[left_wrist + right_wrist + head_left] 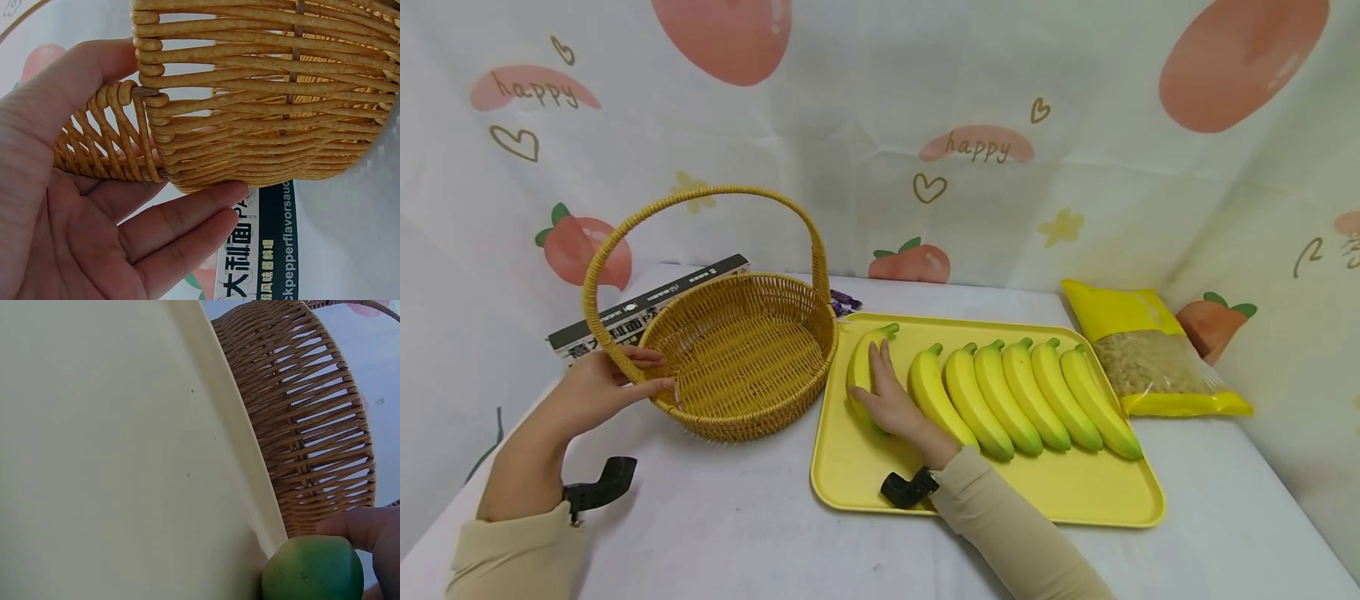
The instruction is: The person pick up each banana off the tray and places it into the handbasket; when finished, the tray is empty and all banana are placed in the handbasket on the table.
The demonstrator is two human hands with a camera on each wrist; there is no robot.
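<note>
My left hand holds the yellow wicker basket at its left side, where the tall handle joins the rim. In the left wrist view, the thumb lies over the handle's woven base and the fingers reach around behind it. On the yellow tray, my right hand grips the leftmost banana, which lies apart from the others. The right wrist view has the banana's green tip close by the tray's edge, with a digit alongside it. Several more bananas lie in a row to the right.
A dark-and-white box with printed text lies behind the basket. Small purple wrapped pieces sit between basket and tray. A yellow bag with a see-through window lies right of the tray. A printed cloth backdrop hangs behind.
</note>
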